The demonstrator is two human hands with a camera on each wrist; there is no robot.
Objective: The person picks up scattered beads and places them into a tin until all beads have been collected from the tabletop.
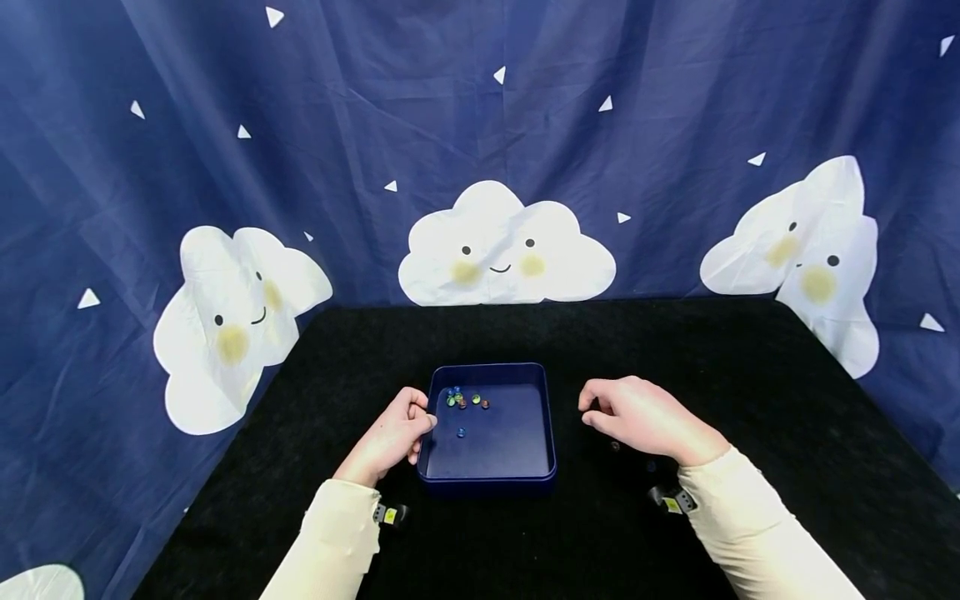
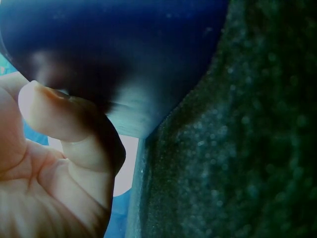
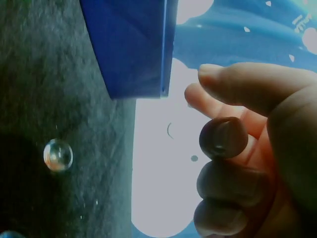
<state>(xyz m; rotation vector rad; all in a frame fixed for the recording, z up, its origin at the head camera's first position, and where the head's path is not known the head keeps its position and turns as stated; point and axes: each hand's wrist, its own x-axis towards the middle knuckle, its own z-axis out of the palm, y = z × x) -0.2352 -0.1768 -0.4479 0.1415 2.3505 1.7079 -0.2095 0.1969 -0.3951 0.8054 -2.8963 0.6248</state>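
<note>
A square, dark blue tray (image 1: 491, 479) stands on the black cloth, with several small glass marbles (image 1: 476, 399) in it, mostly towards its back left. My left hand (image 1: 390, 433) holds the tray's left side, thumb at the rim and curled fingers (image 2: 54, 114) against the outer wall. Right of the tray, my right hand (image 1: 645, 412) hovers over the cloth; its thumb and index finger are apart with nothing visible between them, and the other fingers (image 3: 230, 183) curl loosely. Below it lies a clear and orange marble (image 3: 58, 155), and a dark blue marble (image 1: 651, 467) is nearer the wrist.
Black cloth (image 1: 480, 550) covers the table. A dark blue curtain (image 1: 345, 142) with white clouds and small triangles hangs behind and at both sides. Each wrist carries a small black camera, such as the right wrist camera (image 1: 670, 501).
</note>
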